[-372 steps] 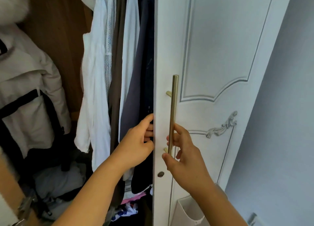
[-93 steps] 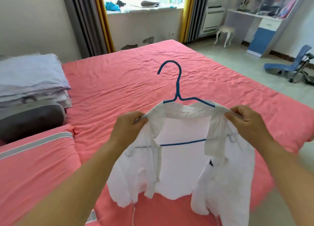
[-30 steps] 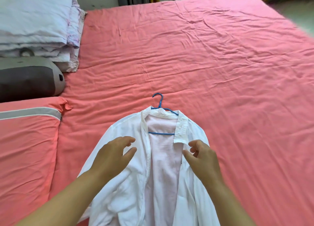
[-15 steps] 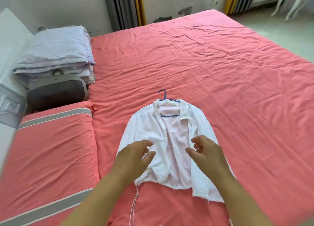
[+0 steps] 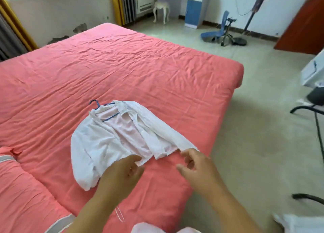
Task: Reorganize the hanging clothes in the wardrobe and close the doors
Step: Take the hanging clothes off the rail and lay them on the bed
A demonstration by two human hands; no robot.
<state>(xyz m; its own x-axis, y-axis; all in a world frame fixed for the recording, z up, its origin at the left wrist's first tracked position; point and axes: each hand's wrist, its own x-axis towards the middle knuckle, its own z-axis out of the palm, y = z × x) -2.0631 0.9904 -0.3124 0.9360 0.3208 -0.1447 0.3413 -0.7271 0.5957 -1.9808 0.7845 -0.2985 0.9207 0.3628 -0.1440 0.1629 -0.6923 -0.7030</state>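
The pink bed [image 5: 157,71] serves as my laying-out surface: the white shirt [image 5: 122,138] lies flat on its blue hanger [image 5: 96,104], while my left hand [image 5: 122,175] and right hand [image 5: 198,167] hover loosely open, gripping nothing.

Shirt [image 5: 122,138] on bed [image 5: 157,71]

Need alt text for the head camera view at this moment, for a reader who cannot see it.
A white shirt on a blue hanger lies flat on a bed with a pink sheet. The left hand and right hand hover near its hem, fingers loosely curled and holding nothing.
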